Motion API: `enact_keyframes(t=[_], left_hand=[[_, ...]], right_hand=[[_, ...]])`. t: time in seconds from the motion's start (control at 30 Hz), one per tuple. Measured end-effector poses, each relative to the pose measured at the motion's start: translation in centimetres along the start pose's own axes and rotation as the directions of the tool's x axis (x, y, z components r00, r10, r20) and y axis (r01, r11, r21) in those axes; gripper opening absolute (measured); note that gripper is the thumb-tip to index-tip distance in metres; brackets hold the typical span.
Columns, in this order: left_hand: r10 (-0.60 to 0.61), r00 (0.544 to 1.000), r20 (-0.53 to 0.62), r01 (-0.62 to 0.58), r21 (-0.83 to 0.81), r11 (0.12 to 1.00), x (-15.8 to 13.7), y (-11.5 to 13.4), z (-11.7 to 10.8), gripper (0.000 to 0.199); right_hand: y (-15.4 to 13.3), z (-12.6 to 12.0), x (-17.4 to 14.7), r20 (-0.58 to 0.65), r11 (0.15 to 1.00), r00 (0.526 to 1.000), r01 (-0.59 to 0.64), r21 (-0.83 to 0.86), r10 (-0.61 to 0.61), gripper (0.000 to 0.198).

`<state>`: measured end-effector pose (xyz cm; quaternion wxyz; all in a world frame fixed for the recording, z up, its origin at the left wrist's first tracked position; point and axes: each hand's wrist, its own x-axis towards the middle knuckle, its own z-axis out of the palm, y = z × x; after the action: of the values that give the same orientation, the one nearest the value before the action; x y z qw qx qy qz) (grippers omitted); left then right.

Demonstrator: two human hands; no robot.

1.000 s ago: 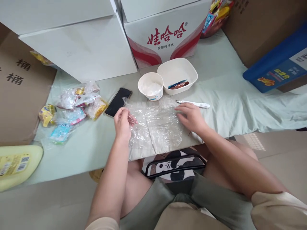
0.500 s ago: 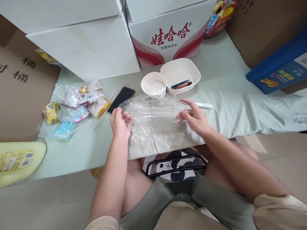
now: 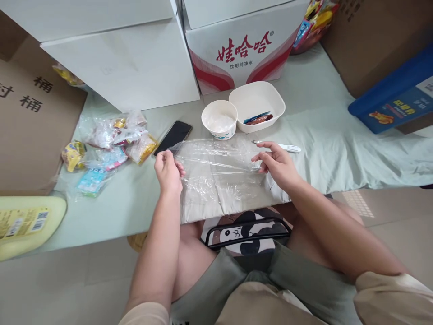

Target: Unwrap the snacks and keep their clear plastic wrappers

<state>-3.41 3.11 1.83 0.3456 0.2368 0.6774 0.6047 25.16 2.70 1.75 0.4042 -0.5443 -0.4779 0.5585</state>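
A clear plastic bag stretches between my two hands, low over the cloth, with creases running from side to side. My left hand is closed on the bag's left edge, fingers curled. At the right edge, my right hand grips the film between thumb and lower fingers, while its index finger sticks out apart. Just beyond the bag stands a white paper bowl with clear plastic inside. A white-handled tool lies behind my right fingers, its tip partly hidden.
A white rectangular container holds small packets. A phone and several wrapped snacks lie to the left on the green cloth. White boxes rise behind. A yellow bottle and blue container flank the sides.
The bag's far edge has come down toward me, away from the bowl, and the film looks tauter. My hands have shifted only slightly. The view has moved a little.
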Motion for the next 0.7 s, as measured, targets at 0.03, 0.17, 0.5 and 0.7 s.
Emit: enact_keyframes(t=[0.03, 0.17, 0.5, 0.7], left_hand=[[-0.002, 1.000, 0.000, 0.002, -0.009, 1.000, 0.0, 0.0, 0.0, 0.024], [-0.004, 1.000, 0.008, 0.004, -0.049, 0.999, 0.1, 0.1, -0.1, 0.025], [-0.130, 0.991, -0.044, 0.122, -0.150, 0.981, 0.3, 0.6, 0.1, 0.034], [-0.154, 0.986, -0.064, 0.142, -0.160, 0.977, 0.2, 1.1, 0.0, 0.024]], right_hand=[[0.0, -0.1, 0.0, 0.008, 1.000, 1.000, 0.003, 0.008, -0.003, 0.039], [0.2, -0.4, 0.0, 0.060, 1.000, 0.998, 0.006, 0.025, -0.008, 0.046], [1.0, -0.8, -0.2, 0.233, 0.991, 0.972, 0.003, -0.137, 0.030, 0.087], [0.7, -1.1, -0.2, 0.198, 0.966, 0.979, 0.015, -0.257, 0.038, 0.078]])
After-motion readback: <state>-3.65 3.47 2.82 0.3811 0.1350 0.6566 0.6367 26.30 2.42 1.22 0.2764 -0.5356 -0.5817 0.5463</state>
